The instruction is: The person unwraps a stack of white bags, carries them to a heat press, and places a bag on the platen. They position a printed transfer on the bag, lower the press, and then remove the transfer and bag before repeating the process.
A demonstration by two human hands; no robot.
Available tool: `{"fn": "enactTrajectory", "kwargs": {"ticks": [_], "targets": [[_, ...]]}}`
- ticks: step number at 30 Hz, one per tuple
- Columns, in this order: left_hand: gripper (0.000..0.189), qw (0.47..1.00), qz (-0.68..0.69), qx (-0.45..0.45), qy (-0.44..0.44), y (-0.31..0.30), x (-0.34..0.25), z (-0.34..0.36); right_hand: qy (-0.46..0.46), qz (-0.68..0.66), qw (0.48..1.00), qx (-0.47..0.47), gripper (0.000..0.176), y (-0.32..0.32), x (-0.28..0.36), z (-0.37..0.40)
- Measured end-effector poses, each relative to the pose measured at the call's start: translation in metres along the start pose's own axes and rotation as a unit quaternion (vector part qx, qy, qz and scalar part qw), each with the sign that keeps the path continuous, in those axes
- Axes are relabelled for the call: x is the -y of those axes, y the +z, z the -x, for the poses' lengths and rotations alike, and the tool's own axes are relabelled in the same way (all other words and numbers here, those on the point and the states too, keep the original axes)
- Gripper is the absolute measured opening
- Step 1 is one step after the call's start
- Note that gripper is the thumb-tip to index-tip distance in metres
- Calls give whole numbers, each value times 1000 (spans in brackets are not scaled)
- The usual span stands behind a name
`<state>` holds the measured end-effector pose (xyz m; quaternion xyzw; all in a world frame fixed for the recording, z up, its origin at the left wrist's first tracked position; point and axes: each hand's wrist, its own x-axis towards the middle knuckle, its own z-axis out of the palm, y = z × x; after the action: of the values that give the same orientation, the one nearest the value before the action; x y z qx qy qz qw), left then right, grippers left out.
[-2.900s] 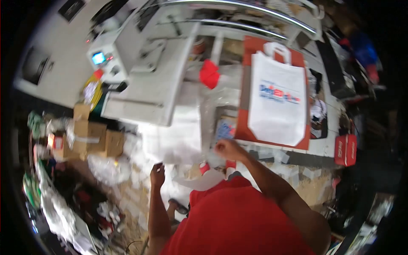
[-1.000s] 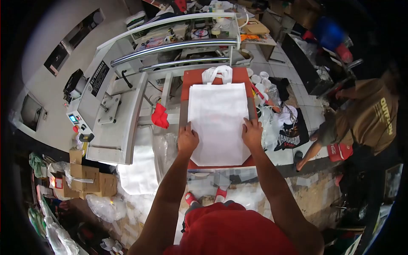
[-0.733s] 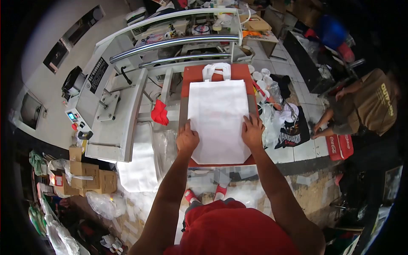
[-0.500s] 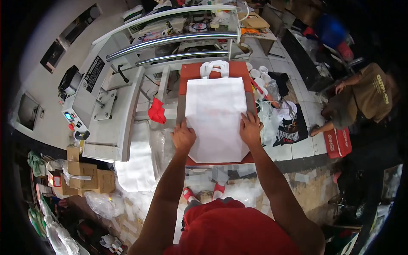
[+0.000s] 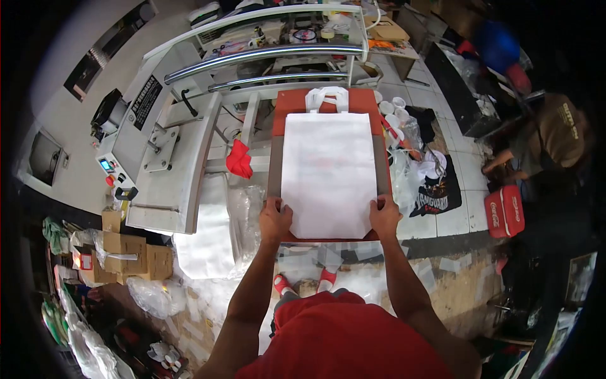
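Note:
A white tote bag (image 5: pixel 327 174) lies flat with its two handles pointing away from me. Beneath it is the red platen (image 5: pixel 291 101) of a heat press, with a grey-brown strip along each side. My left hand (image 5: pixel 275 221) is closed at the bag's lower left edge, fingers curled and thumb on the fabric side. At the lower right edge, my right hand (image 5: pixel 385 218) pinches the bag's border in the same way. The fingertips are partly hidden.
The white press body (image 5: pixel 148 167) with control buttons stands left, near a red cloth (image 5: pixel 239 158). White bags (image 5: pixel 205 234) lie beside the platen. Cups, plastic and a black printed cloth (image 5: pixel 435 189) lie right. Another person (image 5: pixel 549 136) bends near a red cooler (image 5: pixel 505 211).
Both my hands have slid down along the bag's sides, closer to its near corners. The bag looks about the same on the platen. The other person has bent lower toward the cooler.

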<state>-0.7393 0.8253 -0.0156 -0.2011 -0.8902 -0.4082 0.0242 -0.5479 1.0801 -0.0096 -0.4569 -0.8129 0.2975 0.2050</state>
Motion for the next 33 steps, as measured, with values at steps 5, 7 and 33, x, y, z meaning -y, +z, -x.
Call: {"fn": "enactTrajectory", "kwargs": {"ticks": [5,7,33], "targets": [[24,999,43,3,-25,2,5,2,4,-16,999,-30,26,4,0,5],[22,999,31,-9,-2,2,6,1,4,-17,999,-31,26,4,2,7],[5,990,35,19,-132,-120,144,159,-56,365,922,115,35,154,-284,105]]}}
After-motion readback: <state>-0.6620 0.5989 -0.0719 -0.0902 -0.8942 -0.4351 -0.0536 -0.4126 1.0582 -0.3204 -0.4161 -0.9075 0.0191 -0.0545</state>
